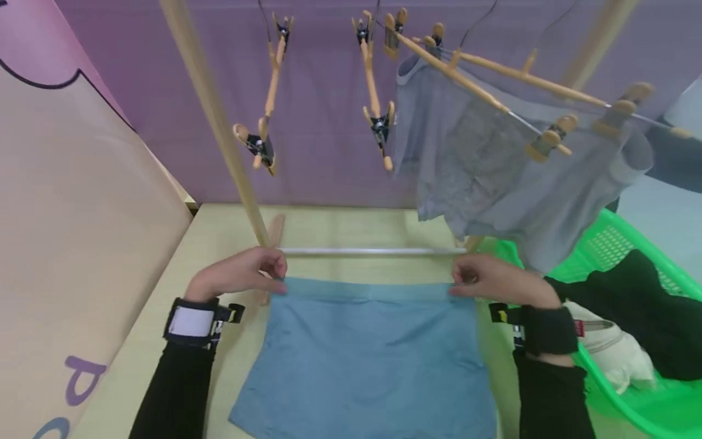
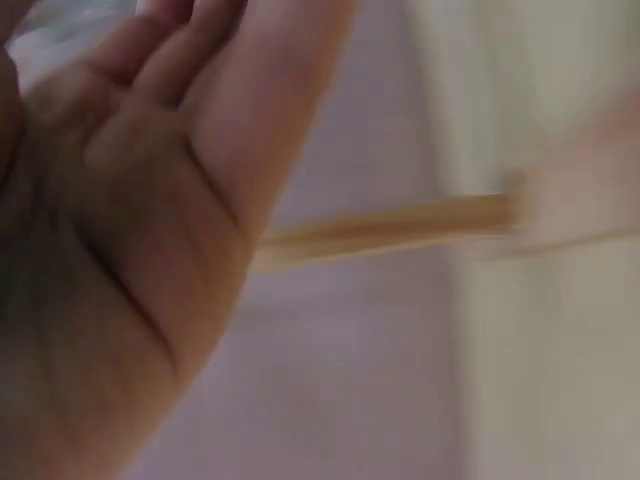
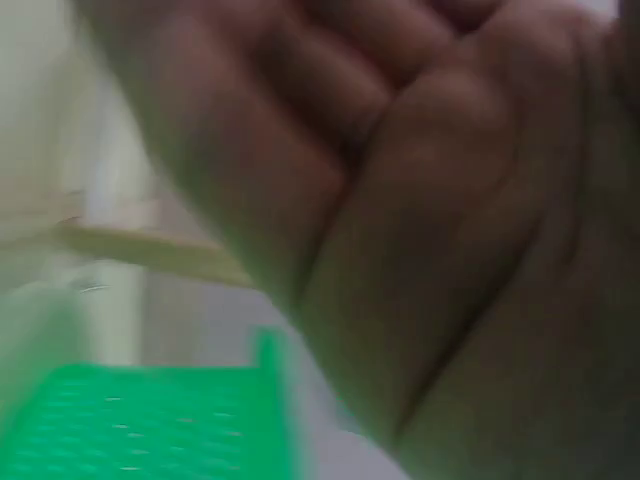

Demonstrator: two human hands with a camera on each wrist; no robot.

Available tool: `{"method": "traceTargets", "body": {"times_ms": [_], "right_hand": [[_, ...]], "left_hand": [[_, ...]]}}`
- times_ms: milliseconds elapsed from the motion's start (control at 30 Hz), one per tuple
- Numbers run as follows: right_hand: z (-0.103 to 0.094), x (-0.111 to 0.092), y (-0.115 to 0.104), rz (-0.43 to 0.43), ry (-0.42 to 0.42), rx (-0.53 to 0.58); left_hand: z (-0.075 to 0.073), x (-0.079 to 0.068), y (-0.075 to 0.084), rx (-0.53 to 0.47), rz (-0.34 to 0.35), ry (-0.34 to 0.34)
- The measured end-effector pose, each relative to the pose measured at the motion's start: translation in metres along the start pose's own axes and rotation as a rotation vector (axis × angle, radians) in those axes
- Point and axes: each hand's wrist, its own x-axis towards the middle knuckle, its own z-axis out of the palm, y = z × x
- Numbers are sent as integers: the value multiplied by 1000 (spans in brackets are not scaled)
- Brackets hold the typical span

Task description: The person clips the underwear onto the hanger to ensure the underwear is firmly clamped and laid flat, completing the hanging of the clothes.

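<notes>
From the head we look forward and down, far enough back to take in the left hand, the right hand, the table and the purple backdrop. At the left wrist we sit very close to the palm, looking past it; a wooden pole runs crosswise, and we share that hand and the backdrop with the head view. Equally near the right palm, we share the green basket with the head view.
</notes>
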Motion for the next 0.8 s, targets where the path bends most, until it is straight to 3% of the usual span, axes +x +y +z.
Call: {"method": "traceTargets", "body": {"times_ms": [100,233,467,600,700,800], "right_hand": [[12,23,19,49,-1,-33],[22,33,36,100,48,-44],[28,33,48,126,77,-32],[28,33,50,106,88,-26],[25,32,47,85,126,-30],[23,31,42,76,178,-27]], "left_hand": [[7,12,-22,27,-44,50],[14,20,-32,54,-43,102],[18,24,-24,94,-53,107],[11,19,-16,100,-70,119],[0,9,-10,103,-83,195],[-12,-5,-5,130,-141,327]]}}
